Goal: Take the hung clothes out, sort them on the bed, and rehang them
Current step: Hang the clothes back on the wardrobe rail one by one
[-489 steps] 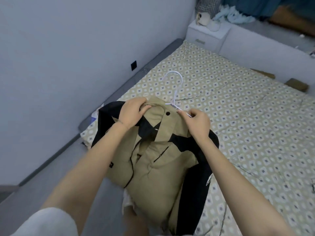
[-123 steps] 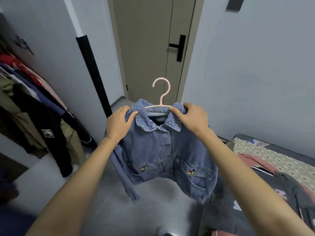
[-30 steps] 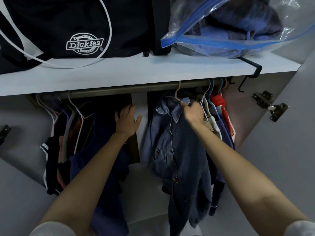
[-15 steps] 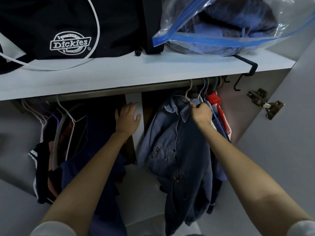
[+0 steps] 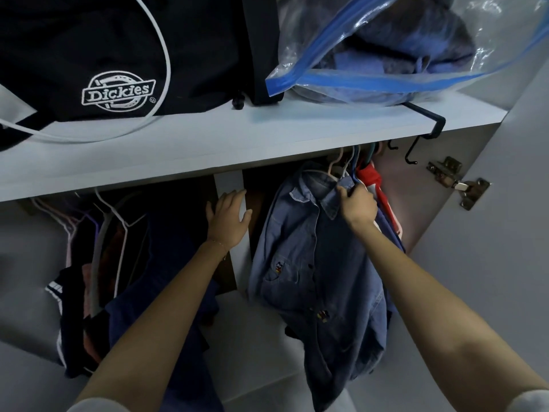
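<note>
A blue denim jacket [image 5: 315,263] hangs on a pale pink hanger [image 5: 334,166] inside the wardrobe, on the right side under the shelf. My right hand [image 5: 356,205] grips its collar at the right shoulder. My left hand [image 5: 228,218] rests flat with fingers spread on the white divider panel [image 5: 228,181] in the middle. Behind the jacket hang more clothes, one red [image 5: 371,179]. On the left hang dark clothes [image 5: 133,263] on white hangers [image 5: 110,221]. The rail itself is hidden behind the shelf edge.
The white shelf [image 5: 208,144] above holds a black Dickies bag [image 5: 118,55] and a clear zip bag of blue clothes [image 5: 401,49]. A black hook [image 5: 416,147] hangs off the shelf at right. A door hinge [image 5: 457,182] sits on the right side wall.
The denim jacket went from being carried from the bed area to hanging in the wardrobe. In the last second my right hand slid it rightward against the other clothes; my left hand stayed on the divider.
</note>
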A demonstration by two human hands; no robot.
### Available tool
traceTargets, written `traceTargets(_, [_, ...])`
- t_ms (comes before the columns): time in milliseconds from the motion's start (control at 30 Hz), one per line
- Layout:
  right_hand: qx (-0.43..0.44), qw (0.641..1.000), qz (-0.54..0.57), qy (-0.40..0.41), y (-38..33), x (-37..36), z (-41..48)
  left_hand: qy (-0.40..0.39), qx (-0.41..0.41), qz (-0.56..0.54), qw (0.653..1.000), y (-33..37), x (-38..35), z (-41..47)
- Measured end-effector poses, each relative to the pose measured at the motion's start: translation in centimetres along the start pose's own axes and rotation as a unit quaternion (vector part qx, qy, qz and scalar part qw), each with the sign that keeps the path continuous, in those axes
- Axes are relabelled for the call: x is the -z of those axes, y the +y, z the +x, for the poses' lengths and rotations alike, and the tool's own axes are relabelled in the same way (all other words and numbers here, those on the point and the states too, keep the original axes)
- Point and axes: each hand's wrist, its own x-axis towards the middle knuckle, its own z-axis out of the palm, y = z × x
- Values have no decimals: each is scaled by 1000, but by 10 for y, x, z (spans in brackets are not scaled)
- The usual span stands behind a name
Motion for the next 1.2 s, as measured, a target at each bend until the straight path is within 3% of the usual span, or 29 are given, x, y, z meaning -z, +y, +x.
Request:
traceTargets(167, [45,999,9,-2,2,5,-15,-15,-12,2,1000,4,-6,2])
traceTargets(333, [90,992,-91,6,10,9,-41,-37,-45,-2,998,16,-21,2])
traceTargets(500, [107,989,-101,25,30,18,-69,-64,-90,-3,994,38,-41,-5])
traceTargets(933, [3,977,-188,98,146,115,-174,-92,-269,-36,958,180,-97,-73])
traceTargets(1200, [-39,971,-204,118,224,183,-271,-139,-335,-63,930,279,-132,-181])
